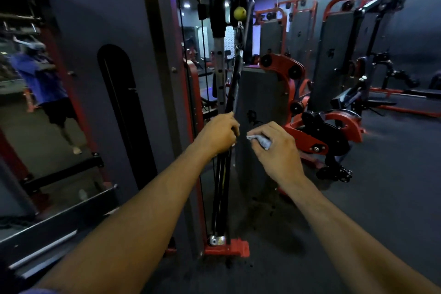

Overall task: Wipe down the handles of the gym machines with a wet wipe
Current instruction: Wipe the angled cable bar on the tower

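Two bare forearms reach into dim gym. Left hand [218, 135], grip curled round dark hanging strap [232, 93] of cable machine. Right hand [274, 145], grip pinching crumpled wet wipe [262, 140], just beside strap, apart from it. Dark speckled floor [381, 198]. Red-framed machines [329, 126] at right. Mirror [35, 102] at left.

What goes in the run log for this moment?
left hand: grips hanging black handle | right hand: holds wet wipe, off handle | wiping: not in contact
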`<state>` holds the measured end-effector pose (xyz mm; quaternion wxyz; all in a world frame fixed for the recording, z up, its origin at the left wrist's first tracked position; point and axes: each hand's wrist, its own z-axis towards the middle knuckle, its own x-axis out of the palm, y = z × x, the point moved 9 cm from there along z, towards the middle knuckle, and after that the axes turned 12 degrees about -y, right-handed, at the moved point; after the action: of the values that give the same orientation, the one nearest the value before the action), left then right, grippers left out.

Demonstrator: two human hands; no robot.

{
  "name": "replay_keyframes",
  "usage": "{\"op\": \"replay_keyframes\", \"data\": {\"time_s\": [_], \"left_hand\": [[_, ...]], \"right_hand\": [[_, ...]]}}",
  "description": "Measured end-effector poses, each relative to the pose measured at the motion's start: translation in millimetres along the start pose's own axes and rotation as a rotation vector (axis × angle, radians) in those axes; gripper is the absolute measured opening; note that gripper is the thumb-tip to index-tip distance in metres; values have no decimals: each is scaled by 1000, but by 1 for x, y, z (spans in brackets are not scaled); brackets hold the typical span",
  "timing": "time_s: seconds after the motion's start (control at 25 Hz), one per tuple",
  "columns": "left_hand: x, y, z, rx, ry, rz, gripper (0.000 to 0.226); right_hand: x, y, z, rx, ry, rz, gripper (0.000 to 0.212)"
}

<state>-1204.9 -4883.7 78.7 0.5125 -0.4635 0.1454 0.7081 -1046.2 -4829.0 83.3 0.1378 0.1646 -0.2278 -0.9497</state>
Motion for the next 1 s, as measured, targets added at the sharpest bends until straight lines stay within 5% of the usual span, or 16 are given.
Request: {"op": "replay_keyframes", "data": {"time_s": [0.04,0.12,0.2,0.52,1.0], "left_hand": [[-5,7,-5,-93,-121,14,18],[-7,23,-18,-271,-217,57,42],[-4,36,-22,-354,-186,128,64],[-22,51,-6,-505,-155,294,84],[-21,4,128,-422,-187,526,100]], "right_hand": [[3,2,5,-1,-6,10,16],[8,2,15,10,-12,27,16],[13,0,22,26,-1,34,15],[20,-19,56,51,21,60,12],[-35,-109,147,-36,86,149,34]]}}
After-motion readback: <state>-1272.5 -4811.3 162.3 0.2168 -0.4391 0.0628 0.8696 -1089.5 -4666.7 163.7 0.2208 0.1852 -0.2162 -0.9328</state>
